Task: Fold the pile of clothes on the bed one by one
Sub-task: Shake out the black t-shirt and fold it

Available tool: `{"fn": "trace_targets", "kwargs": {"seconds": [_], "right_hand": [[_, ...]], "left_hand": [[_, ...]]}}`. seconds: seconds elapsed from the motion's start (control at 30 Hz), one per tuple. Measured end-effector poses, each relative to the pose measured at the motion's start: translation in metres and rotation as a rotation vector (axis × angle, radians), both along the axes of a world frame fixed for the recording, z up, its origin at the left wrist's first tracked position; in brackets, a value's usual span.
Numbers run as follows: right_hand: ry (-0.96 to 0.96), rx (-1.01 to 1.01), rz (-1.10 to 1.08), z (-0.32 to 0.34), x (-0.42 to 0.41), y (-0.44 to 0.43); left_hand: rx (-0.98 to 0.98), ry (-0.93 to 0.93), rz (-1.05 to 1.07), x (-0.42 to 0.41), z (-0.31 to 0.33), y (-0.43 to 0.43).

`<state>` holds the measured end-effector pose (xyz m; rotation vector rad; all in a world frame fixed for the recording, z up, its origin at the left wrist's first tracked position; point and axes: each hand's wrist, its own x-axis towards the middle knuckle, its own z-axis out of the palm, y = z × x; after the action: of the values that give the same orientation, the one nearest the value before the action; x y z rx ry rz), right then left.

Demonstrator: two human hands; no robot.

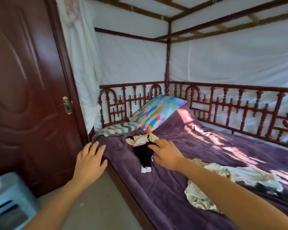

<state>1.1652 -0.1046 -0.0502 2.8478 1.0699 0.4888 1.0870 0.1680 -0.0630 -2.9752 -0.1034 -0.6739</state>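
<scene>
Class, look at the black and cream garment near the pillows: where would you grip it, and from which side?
Probably grip the black and cream garment at its cream collar end, coming from above on the right, beside the open right hand. That end lies spread; the black part trails narrow and crumpled.

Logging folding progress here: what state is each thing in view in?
purple blanket: spread over the bed, wrinkled.
black-and-cream garment: crumpled, unfolded, lying on the blanket.
pile of light clothes: heaped, unfolded.
left hand: open, fingers at the blanket's edge.
right hand: open, fingertips on the garment.
colourful pillow: propped aslant against the bed rail.
door: shut.
</scene>
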Motion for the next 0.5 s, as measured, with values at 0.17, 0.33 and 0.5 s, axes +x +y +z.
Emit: {"fn": "trace_targets", "kwargs": {"seconds": [0.17,0.33,0.5], "right_hand": [[0.124,0.057,-0.027,-0.014,0.024,0.035],[0.252,0.133,-0.101,-0.051,0.075,0.034],[0.308,0.251,-0.149,-0.064,0.136,0.021]], "left_hand": [[0.064,0.008,0.039,0.005,-0.017,0.033],[0.094,-0.006,0.011,0.052,-0.013,0.053],[0.061,0.07,-0.007,0.135,-0.015,0.042]]}}
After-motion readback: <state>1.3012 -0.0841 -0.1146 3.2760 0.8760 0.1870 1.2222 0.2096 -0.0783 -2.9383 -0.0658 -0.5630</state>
